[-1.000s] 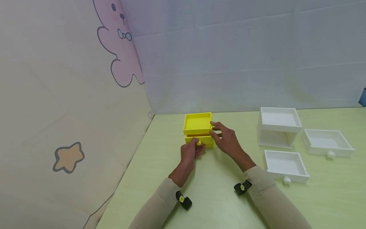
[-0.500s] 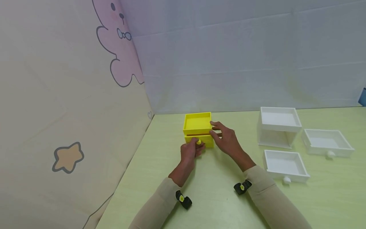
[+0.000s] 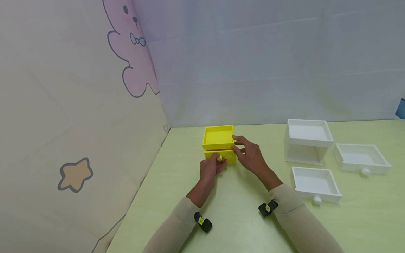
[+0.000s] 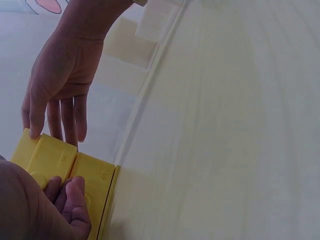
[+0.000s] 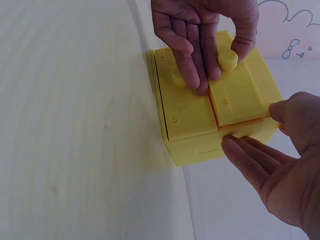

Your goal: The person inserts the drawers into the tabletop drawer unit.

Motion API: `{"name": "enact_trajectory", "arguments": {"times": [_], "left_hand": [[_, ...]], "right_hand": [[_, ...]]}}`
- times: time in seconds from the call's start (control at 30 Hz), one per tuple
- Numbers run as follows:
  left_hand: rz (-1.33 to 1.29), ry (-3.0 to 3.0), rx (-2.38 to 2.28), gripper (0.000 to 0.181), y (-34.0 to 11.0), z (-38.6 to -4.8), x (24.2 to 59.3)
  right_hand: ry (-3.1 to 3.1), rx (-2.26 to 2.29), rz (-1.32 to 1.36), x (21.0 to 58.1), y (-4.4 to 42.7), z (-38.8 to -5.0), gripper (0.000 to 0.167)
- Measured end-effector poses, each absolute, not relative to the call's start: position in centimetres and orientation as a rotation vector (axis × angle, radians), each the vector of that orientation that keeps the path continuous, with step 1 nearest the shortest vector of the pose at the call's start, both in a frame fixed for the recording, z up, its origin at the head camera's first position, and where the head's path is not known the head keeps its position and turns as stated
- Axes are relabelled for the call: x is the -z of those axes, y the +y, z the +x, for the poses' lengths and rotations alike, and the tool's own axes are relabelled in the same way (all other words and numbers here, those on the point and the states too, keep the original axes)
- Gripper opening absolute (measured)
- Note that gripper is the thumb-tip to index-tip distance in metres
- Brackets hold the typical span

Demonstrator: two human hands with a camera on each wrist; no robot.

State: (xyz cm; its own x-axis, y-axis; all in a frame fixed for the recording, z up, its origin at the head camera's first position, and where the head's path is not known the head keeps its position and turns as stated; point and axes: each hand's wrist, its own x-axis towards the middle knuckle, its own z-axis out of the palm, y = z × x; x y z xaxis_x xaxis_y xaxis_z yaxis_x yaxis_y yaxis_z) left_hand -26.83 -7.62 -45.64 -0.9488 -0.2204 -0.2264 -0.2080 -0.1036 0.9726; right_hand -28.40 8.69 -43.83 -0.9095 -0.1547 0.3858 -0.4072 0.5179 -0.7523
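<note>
A small yellow drawer cabinet (image 3: 218, 136) stands at the back of the table, its top a shallow open tray. My left hand (image 3: 209, 167) is at its front, pinching the round knob (image 5: 227, 60) of the upper drawer (image 5: 235, 100) between thumb and finger. A narrow gap runs above that drawer in the head view. The lower drawer (image 5: 190, 117) has its own knob, partly behind my left fingers. My right hand (image 3: 251, 154) holds the cabinet's right front corner, thumb and index finger at the upper rim. Its other fingers lie against the side.
To the right stands a white cabinet shell (image 3: 308, 138) with an open front. Two white drawers with knobs lie beside it: one drawer (image 3: 316, 182) in front, another drawer (image 3: 362, 158) farther right. A grey-white curtain (image 3: 253, 70) rises behind; a patterned cloth (image 3: 76, 123) hangs at left.
</note>
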Motion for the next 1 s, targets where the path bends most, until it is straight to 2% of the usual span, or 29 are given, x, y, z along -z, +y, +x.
{"name": "enact_trajectory", "arguments": {"times": [1.0], "left_hand": [[0.459, -2.139, 2.273, 0.035, -7.79, -27.07, 45.54]], "right_hand": [[-2.457, -1.349, 0.493, 43.95, 8.68, -28.37, 0.039]]}}
